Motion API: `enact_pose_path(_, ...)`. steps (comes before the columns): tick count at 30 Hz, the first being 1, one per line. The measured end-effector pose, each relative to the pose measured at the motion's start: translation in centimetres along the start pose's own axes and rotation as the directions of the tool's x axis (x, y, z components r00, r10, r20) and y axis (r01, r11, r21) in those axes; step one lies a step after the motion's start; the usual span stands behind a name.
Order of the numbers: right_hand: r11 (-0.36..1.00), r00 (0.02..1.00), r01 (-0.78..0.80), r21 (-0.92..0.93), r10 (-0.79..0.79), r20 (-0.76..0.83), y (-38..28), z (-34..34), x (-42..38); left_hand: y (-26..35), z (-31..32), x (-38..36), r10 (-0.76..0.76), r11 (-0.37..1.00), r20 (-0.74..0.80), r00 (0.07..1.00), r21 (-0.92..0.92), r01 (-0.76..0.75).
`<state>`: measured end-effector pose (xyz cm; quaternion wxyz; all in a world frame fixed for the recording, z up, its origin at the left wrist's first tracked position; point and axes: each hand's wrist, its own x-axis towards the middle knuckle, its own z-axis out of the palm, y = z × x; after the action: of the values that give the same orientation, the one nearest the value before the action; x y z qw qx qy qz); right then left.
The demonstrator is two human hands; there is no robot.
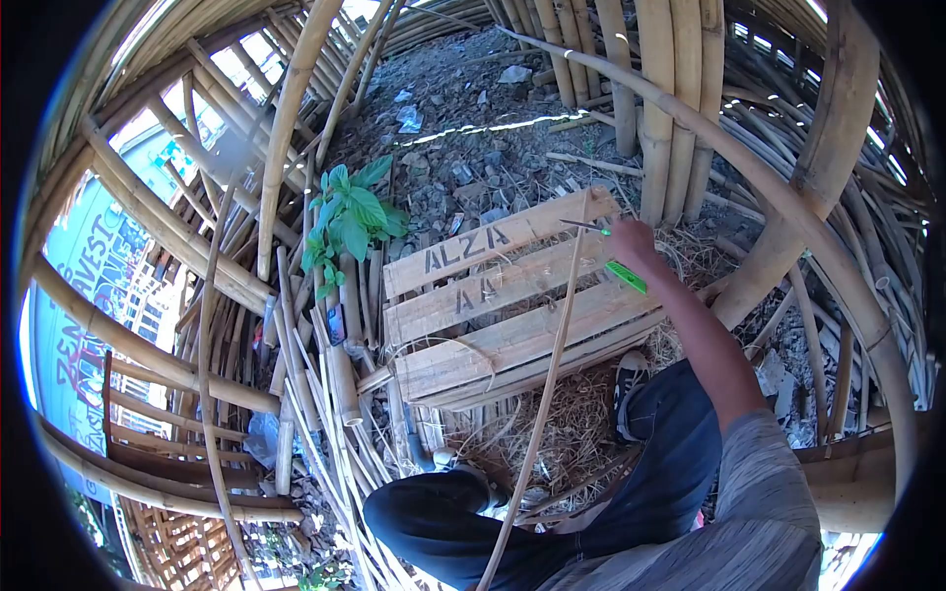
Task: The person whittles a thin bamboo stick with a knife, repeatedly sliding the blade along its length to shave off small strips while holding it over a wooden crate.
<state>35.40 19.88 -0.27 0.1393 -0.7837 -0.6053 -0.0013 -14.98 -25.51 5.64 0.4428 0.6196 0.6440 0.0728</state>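
My right hand is closed around a green-handled tool at the far right end of a slatted wooden crate. A narrow dark blade points left from my fist and crosses a long thin bamboo strip. The strip slants from the crate's top right corner down past my legs to the bottom edge of the view. Dark stencilled letters mark the crate's slats. My left hand is out of sight.
Bamboo poles and slatted walls surround me. A leafy green plant grows left of the crate. Bamboo strips lie in a bundle by my left knee. Dry shavings cover the ground between my feet, and rubble lies behind the crate.
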Motion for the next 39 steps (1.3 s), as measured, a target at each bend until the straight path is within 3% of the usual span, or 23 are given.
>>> enact_pose_path(1, 0.998, 0.999, -0.034, 0.052, 0.035, -0.022, -0.2, 0.1, -0.8, 0.1, 0.8, 0.7, -0.005, 1.000, 0.000, 1.000, -0.006, 0.005)
enact_pose_path(3, 0.996, 1.000, -0.005, 0.085, 0.006, -0.011, -0.9, -0.2, -2.1, -0.4, 3.2, 3.1, 0.253, 0.954, -0.163, 0.954, -0.119, -0.274)
enact_pose_path(4, 0.992, 1.000, 0.021, 0.122, -0.019, -0.011, -1.5, -0.4, -2.8, 0.5, 3.3, 4.1, 0.254, 0.954, -0.159, 0.954, -0.122, -0.274)
enact_pose_path(6, 0.982, 0.997, 0.068, 0.175, -0.075, 0.035, -2.6, -0.5, -5.1, 3.0, 3.2, 6.8, -0.141, 0.935, 0.068, 0.988, -0.318, 0.156)
enact_pose_path(7, 0.965, 0.987, 0.113, 0.235, -0.136, 0.082, -3.3, -0.4, -6.7, 4.1, 3.2, 7.7, -0.136, 0.935, 0.071, 0.988, -0.321, 0.152)
enact_pose_path(9, 0.959, 0.919, 0.135, 0.248, -0.215, 0.331, -5.8, -2.9, -10.9, 6.1, 3.1, 9.2, -0.048, 0.939, 0.109, 0.993, -0.333, 0.082)
enact_pose_path(10, 0.942, 0.903, 0.238, 0.238, -0.305, 0.301, -6.4, -2.3, -12.8, 6.9, 3.0, 10.0, -0.044, 0.938, 0.111, 0.993, -0.336, 0.079)
enact_pose_path(12, 0.895, 0.850, 0.384, 0.227, -0.439, 0.292, -7.7, -1.7, -16.0, 8.1, 2.8, 11.6, 0.125, 0.985, -0.051, 0.991, -0.113, -0.130)
enact_pose_path(16, 0.819, 0.761, 0.491, 0.297, -0.569, 0.311, -9.1, -0.2, -18.7, 8.8, 3.0, 13.9, 0.173, 0.985, -0.136, 0.976, 0.011, -0.173)
enact_pose_path(19, 0.782, 0.719, 0.520, 0.343, -0.618, 0.318, -10.1, 0.1, -19.7, 9.3, 3.2, 14.5, 0.164, 0.985, -0.134, 0.977, -0.025, -0.169)
enact_pose_path(21, 0.771, 0.732, 0.520, 0.369, -0.625, 0.274, -10.2, 1.3, -19.5, 9.1, 3.8, 14.5, 0.155, 0.988, -0.138, 0.978, 0.040, -0.151)
enact_pose_path(23, 0.915, 0.816, 0.359, 0.184, -0.404, 0.414, -9.9, 1.0, -16.7, 9.1, 4.4, 13.9, 0.143, 0.986, -0.135, 0.981, 0.104, -0.129)
enact_pose_path(25, 0.972, 0.935, 0.141, 0.189, -0.193, 0.297, -7.7, 1.1, -12.0, 9.8, 4.8, 12.6, 0.078, 0.997, -0.103, 0.992, 0.038, -0.074)
enact_pose_path(26, 0.973, 0.936, 0.137, 0.186, -0.189, 0.296, -6.9, 1.3, -11.3, 10.0, 5.1, 12.2, 0.025, 1.000, -0.116, 0.993, -0.002, -0.025)
enact_pose_path(28, 0.966, 0.956, 0.179, 0.187, -0.215, 0.198, -6.3, 1.1, -10.7, 9.7, 5.1, 12.5, 0.069, 0.998, -0.115, 0.991, -0.004, -0.070)
enact_pose_path(30, 0.910, 0.825, 0.339, 0.237, -0.409, 0.389, -7.6, 1.3, -13.5, 9.5, 4.9, 12.8, 0.109, 0.994, -0.122, 0.987, -0.006, -0.111)
enact_pose_path(32, 0.847, 0.731, 0.434, 0.307, -0.530, 0.429, -9.7, 0.9, -17.6, 9.5, 4.5, 13.3, 0.106, 0.994, -0.134, 0.985, 0.042, -0.101)
enact_pose_path(35, 0.809, 0.690, 0.513, 0.287, -0.587, 0.424, -10.6, -0.1, -18.5, 8.7, 4.1, 12.4, 0.009, 0.999, -0.052, 0.999, 0.050, -0.006)
enact_pose_path(36, 0.857, 0.765, 0.459, 0.235, -0.516, 0.385, -10.2, 0.5, -17.1, 7.5, 4.9, 11.7, 0.000, 0.999, -0.046, 0.999, 0.047, 0.002)
enact_pose_path(38, 0.940, 0.887, 0.295, 0.171, -0.336, 0.318, -8.6, 1.4, -12.5, 4.1, 6.5, 9.9, 0.258, 0.918, -0.112, 0.960, 0.339, -0.207)
enact_pose_path(39, 0.968, 0.928, 0.195, 0.157, -0.234, 0.290, -7.6, 1.3, -10.4, 3.7, 6.7, 9.3, 0.262, 0.915, -0.106, 0.959, 0.344, -0.211)
